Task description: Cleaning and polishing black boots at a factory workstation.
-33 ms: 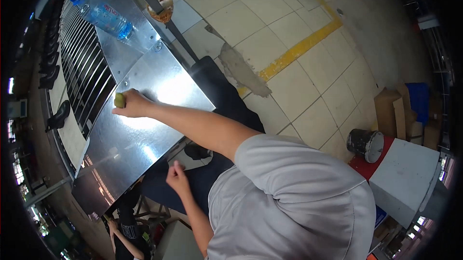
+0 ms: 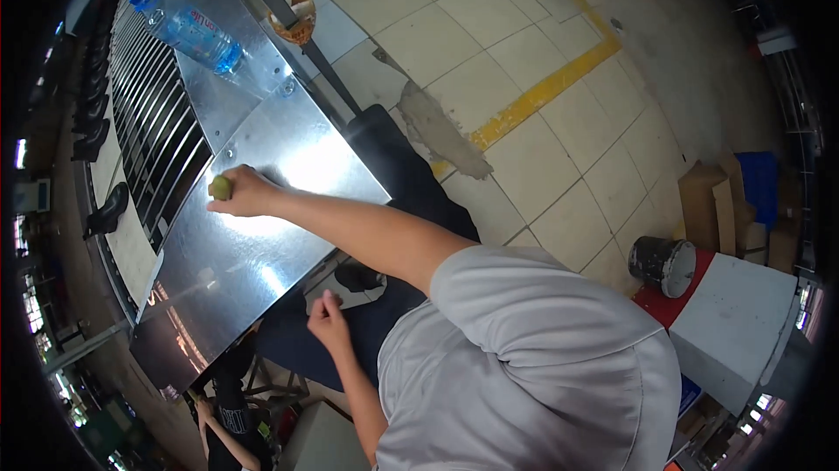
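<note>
Over the shiny metal tabletop (image 2: 288, 135), my right hand (image 2: 249, 193) is closed around a small, rounded olive-green thing (image 2: 221, 188). Its exact kind is hard to make out, and part of it is hidden by my fingers. My left hand (image 2: 329, 328) is lower down, beside the table's near edge and above my dark-clothed legs. Its fingers are curled in, the thumb side points up, and nothing shows in it.
A clear plastic bottle with a blue cap (image 2: 192, 34) lies beyond my right hand. Metal rollers (image 2: 157, 95) run along the table's far side, with black shoes (image 2: 109, 209) past them. A small basket (image 2: 297, 18) hangs at a post. Another person's arms (image 2: 218, 432) show at the bottom left.
My right hand, with the green thing in it, has shifted very slightly to the right. My left hand has also moved a little to the right.
</note>
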### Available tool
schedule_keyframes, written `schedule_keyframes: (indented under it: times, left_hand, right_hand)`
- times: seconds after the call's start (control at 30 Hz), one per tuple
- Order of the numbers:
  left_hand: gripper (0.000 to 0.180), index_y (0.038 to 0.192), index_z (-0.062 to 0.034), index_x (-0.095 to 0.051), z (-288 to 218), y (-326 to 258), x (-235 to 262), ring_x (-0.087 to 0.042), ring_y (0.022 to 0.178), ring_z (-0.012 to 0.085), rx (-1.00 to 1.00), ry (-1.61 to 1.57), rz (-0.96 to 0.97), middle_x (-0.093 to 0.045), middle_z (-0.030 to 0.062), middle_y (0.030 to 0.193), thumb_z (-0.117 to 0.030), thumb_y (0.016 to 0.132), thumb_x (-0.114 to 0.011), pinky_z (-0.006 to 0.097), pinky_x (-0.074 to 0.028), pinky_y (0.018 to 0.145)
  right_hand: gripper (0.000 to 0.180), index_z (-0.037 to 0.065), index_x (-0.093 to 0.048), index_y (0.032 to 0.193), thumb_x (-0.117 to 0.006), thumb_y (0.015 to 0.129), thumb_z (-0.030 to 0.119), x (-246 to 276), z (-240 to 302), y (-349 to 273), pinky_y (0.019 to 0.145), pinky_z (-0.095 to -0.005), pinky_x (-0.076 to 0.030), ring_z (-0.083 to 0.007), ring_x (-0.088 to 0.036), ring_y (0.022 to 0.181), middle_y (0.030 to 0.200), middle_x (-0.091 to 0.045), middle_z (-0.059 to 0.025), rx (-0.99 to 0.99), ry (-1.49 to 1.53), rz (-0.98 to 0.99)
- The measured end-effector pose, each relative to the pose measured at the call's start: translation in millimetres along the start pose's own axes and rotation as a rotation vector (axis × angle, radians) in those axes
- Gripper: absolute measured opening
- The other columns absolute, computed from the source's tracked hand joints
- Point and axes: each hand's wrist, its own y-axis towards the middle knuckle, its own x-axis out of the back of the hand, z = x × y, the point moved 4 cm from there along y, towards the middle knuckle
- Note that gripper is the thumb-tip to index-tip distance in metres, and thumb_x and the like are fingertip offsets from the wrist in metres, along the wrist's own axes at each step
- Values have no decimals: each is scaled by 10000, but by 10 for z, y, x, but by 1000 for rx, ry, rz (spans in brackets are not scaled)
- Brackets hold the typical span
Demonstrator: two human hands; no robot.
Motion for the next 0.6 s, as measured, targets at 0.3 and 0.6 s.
schedule_keyframes:
  times: [0.3, 0.6]
  left_hand:
    - [212, 926, -14, -719, -2596, -225, 308, -717, 830, 298, -873, -281, 243, -729, 109, 896, -176, 820, -806, 378, -580, 784]
    - [549, 921, 4, -739, -3508, -656, 981, -694, 865, 326, -1350, -519, 353, -691, 145, 937, -454, 1015, -452, 435, -558, 806]
  right_hand:
    - [322, 133, -728, 1068, -823, 816, 309, 79, 188, -188, 958, -423, -502, -321, -630, 1094, 1010, -716, -79, 421, -338, 94]
    - [382, 126, -701, 1158, -824, 827, 269, -108, 214, -185, 1062, -471, -447, -336, -613, 1212, 1217, -701, -114, 449, -494, 251]
